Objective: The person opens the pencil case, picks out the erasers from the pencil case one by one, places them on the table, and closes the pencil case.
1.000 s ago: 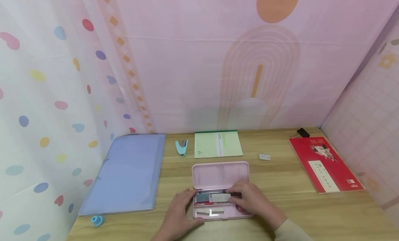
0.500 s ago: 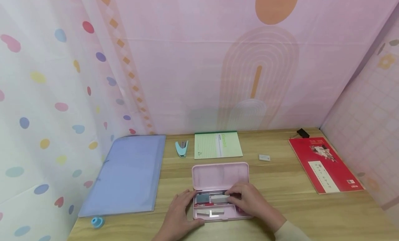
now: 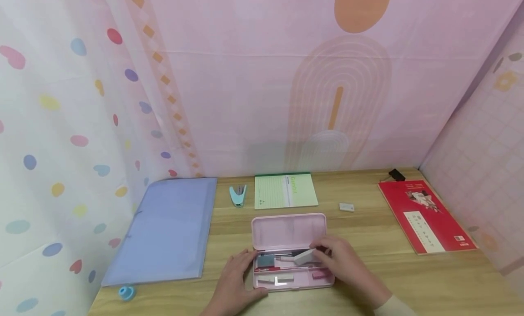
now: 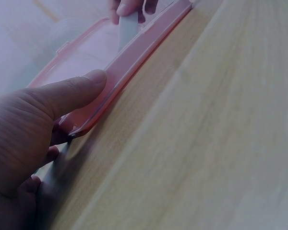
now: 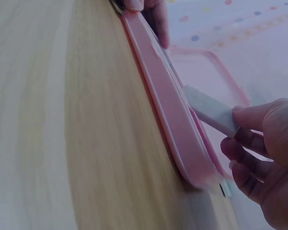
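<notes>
An open pink pencil case (image 3: 289, 232) lies on the table, lid tipped back. My left hand (image 3: 234, 279) grips its left end, thumb on the front rim and fingers at the back corner. Over the right part of the case, my right hand (image 3: 345, 263) pinches a pale grey rectangular eraser (image 3: 304, 257) by one end. That eraser slants upward in the right wrist view, its lower end near the case's rim. Inside lie a blue-grey block (image 3: 266, 261), a red pen (image 3: 268, 269), small whitish pieces (image 3: 285, 278) and a dark pink block (image 3: 321, 274).
A blue folder (image 3: 163, 229) lies left, near a light-blue round piece (image 3: 127, 293). Behind the case are a stapler (image 3: 238, 196), a green notepad (image 3: 285, 191) and a small whitish block (image 3: 346, 207). A red booklet (image 3: 425, 216) and black binder clip (image 3: 396, 174) sit right.
My right hand has lifted one end of the grey eraser from its place in the case and moved slightly right, uncovering the dark pink block. The left hand stays put.
</notes>
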{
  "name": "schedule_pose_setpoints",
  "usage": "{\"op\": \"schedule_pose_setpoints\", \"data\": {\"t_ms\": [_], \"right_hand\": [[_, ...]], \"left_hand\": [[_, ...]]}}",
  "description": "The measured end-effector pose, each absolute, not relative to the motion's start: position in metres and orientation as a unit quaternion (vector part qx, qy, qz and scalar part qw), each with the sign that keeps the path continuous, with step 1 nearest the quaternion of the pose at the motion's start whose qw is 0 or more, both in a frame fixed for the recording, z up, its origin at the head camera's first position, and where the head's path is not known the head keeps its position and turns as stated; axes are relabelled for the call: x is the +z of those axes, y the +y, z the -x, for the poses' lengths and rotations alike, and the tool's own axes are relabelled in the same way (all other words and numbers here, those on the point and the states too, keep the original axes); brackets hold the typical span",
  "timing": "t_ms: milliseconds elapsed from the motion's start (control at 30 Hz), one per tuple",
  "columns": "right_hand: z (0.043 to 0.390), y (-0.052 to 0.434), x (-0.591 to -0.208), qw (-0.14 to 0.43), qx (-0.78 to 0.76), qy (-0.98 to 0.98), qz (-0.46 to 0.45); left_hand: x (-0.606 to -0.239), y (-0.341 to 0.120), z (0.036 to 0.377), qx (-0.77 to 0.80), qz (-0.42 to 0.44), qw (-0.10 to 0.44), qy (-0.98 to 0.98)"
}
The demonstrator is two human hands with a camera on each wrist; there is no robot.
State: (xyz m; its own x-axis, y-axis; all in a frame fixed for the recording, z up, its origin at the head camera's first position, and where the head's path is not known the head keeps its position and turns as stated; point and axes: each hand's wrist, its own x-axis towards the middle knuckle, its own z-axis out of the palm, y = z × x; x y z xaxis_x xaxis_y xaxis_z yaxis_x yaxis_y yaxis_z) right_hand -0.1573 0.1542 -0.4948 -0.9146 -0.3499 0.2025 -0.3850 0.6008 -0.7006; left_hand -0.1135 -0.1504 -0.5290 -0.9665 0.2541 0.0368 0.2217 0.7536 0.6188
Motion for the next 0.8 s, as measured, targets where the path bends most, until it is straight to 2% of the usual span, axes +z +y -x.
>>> {"op": "schedule_pose_setpoints", "data": {"t_ms": [533, 800], "right_hand": [[0.174, 0.223, -0.486, 0.051, 0.436, -0.897, -0.050], [0.192, 0.246, -0.491, 0.039, 0.433, -0.901, -0.001]], "left_hand": [[-0.534, -0.152, 0.115, 0.320, -0.130, 0.011, 0.938], [-0.534, -0.151, 0.115, 0.320, -0.132, 0.013, 0.938]]}}
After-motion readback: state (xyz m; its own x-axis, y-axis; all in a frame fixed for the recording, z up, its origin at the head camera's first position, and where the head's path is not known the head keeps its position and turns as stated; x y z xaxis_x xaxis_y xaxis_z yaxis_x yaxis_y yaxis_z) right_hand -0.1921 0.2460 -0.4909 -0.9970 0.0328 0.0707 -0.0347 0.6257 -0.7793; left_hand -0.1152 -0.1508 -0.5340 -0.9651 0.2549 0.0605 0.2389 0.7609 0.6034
